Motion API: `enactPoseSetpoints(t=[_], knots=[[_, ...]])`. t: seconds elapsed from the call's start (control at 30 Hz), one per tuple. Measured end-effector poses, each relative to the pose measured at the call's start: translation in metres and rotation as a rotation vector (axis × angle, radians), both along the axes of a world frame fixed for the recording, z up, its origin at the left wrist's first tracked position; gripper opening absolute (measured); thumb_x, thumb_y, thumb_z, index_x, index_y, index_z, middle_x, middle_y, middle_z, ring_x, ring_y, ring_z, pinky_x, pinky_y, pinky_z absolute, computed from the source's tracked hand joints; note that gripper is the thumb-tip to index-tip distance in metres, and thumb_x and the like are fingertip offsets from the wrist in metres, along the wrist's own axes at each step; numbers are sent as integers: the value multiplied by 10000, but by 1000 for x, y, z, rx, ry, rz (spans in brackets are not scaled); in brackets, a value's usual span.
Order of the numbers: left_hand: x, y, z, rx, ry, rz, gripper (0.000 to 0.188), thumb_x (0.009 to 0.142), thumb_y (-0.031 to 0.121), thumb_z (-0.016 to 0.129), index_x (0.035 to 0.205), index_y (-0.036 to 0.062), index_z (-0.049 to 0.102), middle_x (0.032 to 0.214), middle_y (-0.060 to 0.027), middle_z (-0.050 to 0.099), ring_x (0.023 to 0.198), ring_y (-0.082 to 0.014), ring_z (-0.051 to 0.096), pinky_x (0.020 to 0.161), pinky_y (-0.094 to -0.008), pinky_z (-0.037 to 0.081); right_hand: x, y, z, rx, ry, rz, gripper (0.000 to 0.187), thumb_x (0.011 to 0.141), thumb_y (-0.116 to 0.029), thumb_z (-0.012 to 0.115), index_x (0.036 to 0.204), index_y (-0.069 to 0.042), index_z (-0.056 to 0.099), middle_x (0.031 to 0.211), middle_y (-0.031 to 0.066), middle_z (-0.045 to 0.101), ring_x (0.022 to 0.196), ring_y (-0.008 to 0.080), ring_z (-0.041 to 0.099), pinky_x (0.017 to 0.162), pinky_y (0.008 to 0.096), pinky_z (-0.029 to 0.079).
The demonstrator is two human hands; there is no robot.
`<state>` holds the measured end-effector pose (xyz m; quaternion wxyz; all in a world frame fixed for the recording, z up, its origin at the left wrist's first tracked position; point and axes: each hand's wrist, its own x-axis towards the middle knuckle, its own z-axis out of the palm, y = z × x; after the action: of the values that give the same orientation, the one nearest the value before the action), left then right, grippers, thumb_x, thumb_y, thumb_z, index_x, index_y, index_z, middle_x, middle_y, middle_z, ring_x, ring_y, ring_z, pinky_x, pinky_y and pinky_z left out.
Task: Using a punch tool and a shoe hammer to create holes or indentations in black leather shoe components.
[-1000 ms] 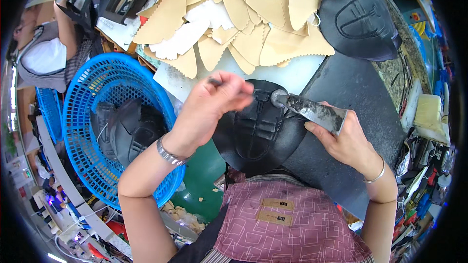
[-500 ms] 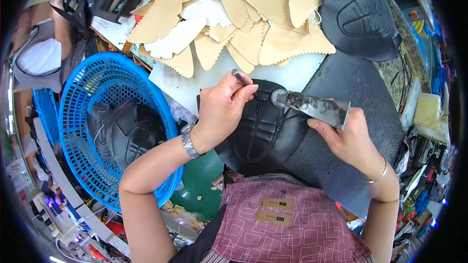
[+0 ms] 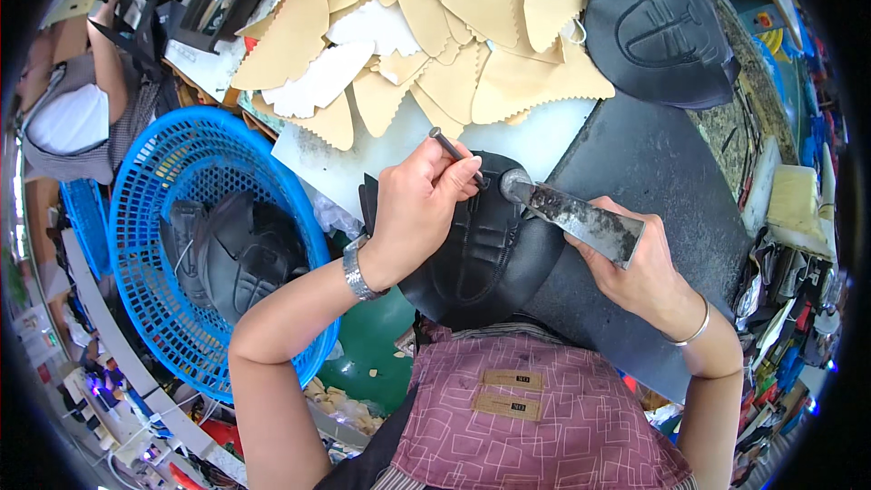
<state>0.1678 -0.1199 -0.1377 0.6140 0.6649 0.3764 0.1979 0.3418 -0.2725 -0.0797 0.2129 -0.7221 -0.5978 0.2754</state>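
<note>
In front of me lies a black leather shoe upper (image 3: 467,259) with stitched lines and raised ribs. My left hand (image 3: 413,204) is closed round a slim metal punch (image 3: 446,143), held tilted with its lower end at the upper's far part. A steel hammer (image 3: 581,216) with a round face and a wide, flat, worn tail is in my closed right hand (image 3: 635,263). The hammer's round face is close beside the punch, over the upper; I cannot tell whether it touches. My right hand hides the hammer's handle.
Tan and white zigzag-edged pieces (image 3: 445,9) are heaped at the back. Black uppers (image 3: 662,32) are stacked far right, beyond a dark board (image 3: 653,163). A blue basket (image 3: 313,218) on the left holds more uppers (image 3: 245,254). Another person's arm (image 3: 107,63) shows far left.
The hammer has turned a little, its flat tail swinging nearer to me along with my right hand. The punch stays in my left hand at the same part of the upper.
</note>
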Motion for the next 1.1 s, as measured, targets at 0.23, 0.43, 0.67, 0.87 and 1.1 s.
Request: enactPoseSetpoints(t=[0.23,0.43,0.67,0.87,1.1], knots=[[-1,-5,-2,403,45,-58,101,829,92,617,855,10,564,640,-80,619,551,-157,619,501,-248,478,-2,14,45,229,-58,61,145,653,-35,603,795,-63,594,688,105,586,583,291,583,531,357,473],[0,-5,0,949,205,-235,101,848,98,582,839,4,544,704,-133,637,591,-229,639,531,-294,513,6,1,3,362,-34,104,211,645,-85,661,814,-69,535,625,79,503,545,243,564,470,337,445],[85,31,53,593,-110,-203,144,820,132,630,822,-7,589,795,-80,642,709,-127,622,637,-223,471,-22,7,-17,152,-280,59,270,633,-134,685,813,-73,494,764,63,494,578,229,579,500,334,474],[200,55,35,977,-169,-120,251,707,262,700,729,22,628,1032,-175,573,971,-285,557,840,-363,429,13,-37,-5,174,-298,62,201,608,-66,652,741,-68,501,708,92,517,568,281,563,524,376,468],[229,40,30,1198,199,-12,138,708,146,658,742,13,670,1272,-240,373,949,-324,520,727,-382,485,122,-111,-11,1,-776,-714,144,766,-129,650,856,-65,558,894,106,591,734,334,584,613,394,453]])
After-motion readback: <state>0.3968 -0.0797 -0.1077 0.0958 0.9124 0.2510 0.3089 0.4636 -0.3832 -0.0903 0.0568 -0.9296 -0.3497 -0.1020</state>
